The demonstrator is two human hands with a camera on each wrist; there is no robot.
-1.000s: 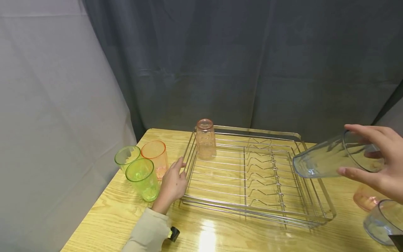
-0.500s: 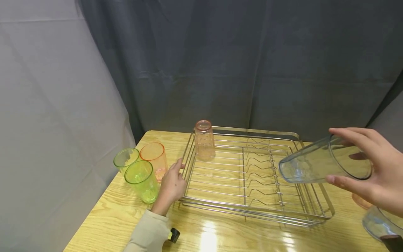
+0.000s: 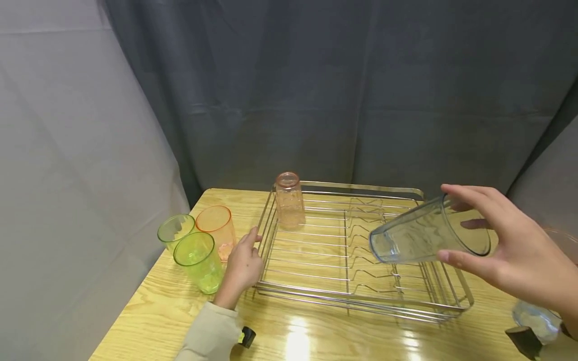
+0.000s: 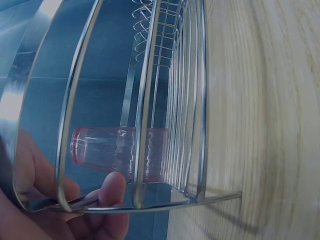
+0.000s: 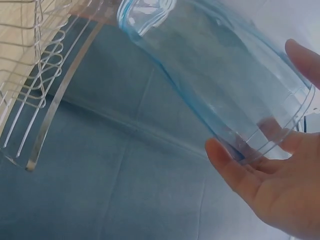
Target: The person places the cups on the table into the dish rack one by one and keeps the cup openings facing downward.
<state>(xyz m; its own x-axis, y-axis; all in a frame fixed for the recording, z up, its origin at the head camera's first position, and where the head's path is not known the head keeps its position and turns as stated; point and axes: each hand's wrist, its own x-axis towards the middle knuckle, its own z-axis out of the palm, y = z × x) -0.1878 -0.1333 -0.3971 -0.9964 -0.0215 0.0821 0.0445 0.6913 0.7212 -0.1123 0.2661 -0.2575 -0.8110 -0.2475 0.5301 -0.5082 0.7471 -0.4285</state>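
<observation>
A clear blue tumbler (image 3: 411, 240) hangs tilted above the right part of the wire dish rack (image 3: 361, 187), its base pointing left. My right hand (image 3: 501, 235) grips it near the rim, thumb on one side and fingers on the other, as the right wrist view shows too. My left hand (image 3: 244, 263) holds the rack's left side; in the left wrist view its fingers (image 4: 112, 190) curl about the wires. Upside down in the rack's far left corner stands a pale pink tumbler (image 3: 290, 205).
Left of the rack, an orange tumbler (image 3: 221, 233) and two green tumblers, one brighter (image 3: 203, 265) than the other (image 3: 173, 233), stand upright on the wooden table (image 3: 149, 311). Another bluish glass (image 3: 533, 318) shows partly behind my right forearm. A dark curtain (image 3: 280, 100) hangs behind.
My right hand has carried the blue tumbler leftward, from beyond the rack's right edge to over its wires. The left hand keeps its hold on the rack's left side.
</observation>
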